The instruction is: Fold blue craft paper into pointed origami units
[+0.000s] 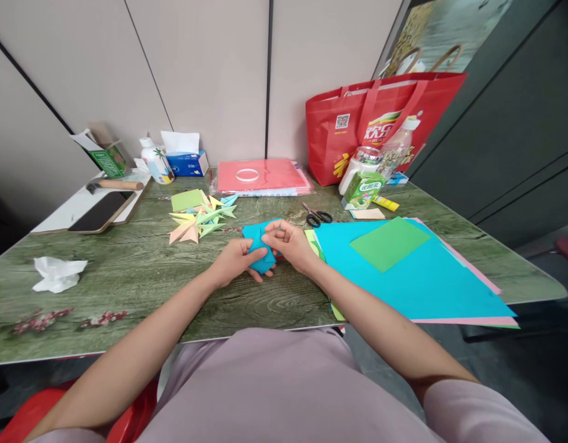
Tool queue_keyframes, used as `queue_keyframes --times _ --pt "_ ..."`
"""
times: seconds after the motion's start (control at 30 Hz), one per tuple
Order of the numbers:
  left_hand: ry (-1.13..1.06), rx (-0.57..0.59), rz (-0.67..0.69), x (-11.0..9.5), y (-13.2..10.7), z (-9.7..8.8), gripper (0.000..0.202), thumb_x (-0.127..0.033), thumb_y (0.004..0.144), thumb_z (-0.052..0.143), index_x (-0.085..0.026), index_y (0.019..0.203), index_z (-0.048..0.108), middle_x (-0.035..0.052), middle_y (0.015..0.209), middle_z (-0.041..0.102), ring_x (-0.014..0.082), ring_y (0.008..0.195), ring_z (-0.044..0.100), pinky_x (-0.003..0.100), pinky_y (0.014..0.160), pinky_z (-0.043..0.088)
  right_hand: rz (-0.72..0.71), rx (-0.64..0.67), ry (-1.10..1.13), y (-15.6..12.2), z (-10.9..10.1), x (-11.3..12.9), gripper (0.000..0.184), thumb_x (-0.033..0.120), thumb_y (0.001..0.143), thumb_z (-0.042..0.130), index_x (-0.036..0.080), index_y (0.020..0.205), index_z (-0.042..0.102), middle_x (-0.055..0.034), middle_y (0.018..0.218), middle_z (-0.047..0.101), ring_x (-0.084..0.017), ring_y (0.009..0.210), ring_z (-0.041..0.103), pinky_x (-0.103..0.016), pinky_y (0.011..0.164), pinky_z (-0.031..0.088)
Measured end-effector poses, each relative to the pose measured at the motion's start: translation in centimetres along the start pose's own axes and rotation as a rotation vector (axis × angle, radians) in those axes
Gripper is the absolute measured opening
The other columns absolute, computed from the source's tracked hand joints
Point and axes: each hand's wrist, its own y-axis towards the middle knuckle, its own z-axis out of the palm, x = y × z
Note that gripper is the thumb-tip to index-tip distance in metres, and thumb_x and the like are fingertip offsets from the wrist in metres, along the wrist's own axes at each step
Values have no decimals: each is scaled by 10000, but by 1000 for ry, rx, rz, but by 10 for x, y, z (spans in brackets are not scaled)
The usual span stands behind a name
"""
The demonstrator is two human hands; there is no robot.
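A piece of folded blue paper (264,265) is held above the table between both hands. My left hand (237,261) grips it from the left, thumb pressed on its face and fingers behind it. From the right, my right hand (290,243) pinches the paper's upper edge with thumb and forefinger. Another blue piece shows just behind the hands, partly covered by them. Beyond my left hand lies a pile of folded paper shapes (205,216) in yellow, green, peach and blue. Black-handled scissors (317,215) rest past my right hand.
Large coloured sheets (404,295), blue on top, lie at the right with a green sheet (389,243) on them. A red bag (330,138), a bottle and a green carton (362,190) stand at the back right. At left are a phone (101,211), a hammer (115,184) and crumpled tissue (58,274).
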Motion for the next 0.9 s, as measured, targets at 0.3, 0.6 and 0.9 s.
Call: queue_keyframes --times 0.3,0.6,0.9 --pt "-123 -96 -24 5 4 -5 343 -398 743 623 -83 875 599 108 731 692 223 675 677 361 597 571 28 87 2 3 -13 -4 279 333 573 744 176 778 640 15 696 644 -103 616 586 -248 617 481" --pt "-115 -20 -17 0 2 -5 326 -369 754 612 -82 906 590 150 889 685 254 769 674 370 581 569 162 29 101 5 -13 -6 375 294 494 789 164 820 655 17 670 662 -91 560 583 -221 542 484" --pt "-67 13 -64 1 1 -5 358 -384 768 590 -97 978 547 173 922 674 274 743 681 271 411 538 206 -21 72 3 -11 -8 352 299 452 812 153 723 640 35 584 637 -89 506 566 -225 508 481"
